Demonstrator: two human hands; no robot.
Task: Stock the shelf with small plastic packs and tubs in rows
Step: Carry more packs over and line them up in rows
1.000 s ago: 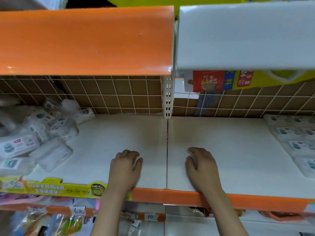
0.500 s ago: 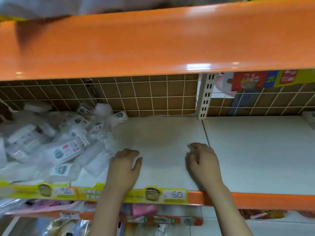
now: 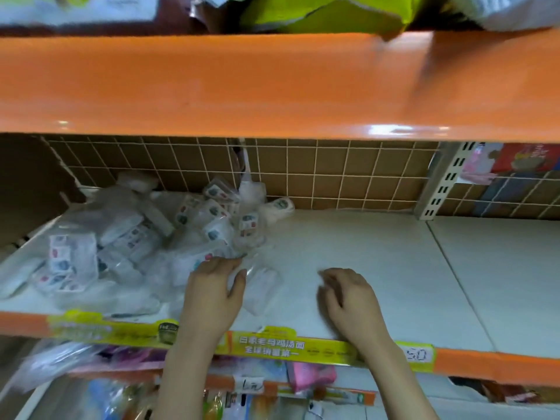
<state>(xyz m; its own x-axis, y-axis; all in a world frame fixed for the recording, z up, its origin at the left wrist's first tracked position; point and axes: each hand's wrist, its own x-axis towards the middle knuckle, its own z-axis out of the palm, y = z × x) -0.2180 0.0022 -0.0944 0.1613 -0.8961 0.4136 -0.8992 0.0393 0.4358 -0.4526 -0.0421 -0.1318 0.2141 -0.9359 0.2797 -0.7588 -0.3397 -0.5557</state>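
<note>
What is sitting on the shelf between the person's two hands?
In the head view, one small clear plastic pack lies just right of the left hand. From there to the right hand the white shelf is bare.

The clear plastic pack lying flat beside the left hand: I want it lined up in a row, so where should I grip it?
Pinch the clear plastic pack across its long edges from above; it lies flat and apart from the heap, right of the left hand.
</note>
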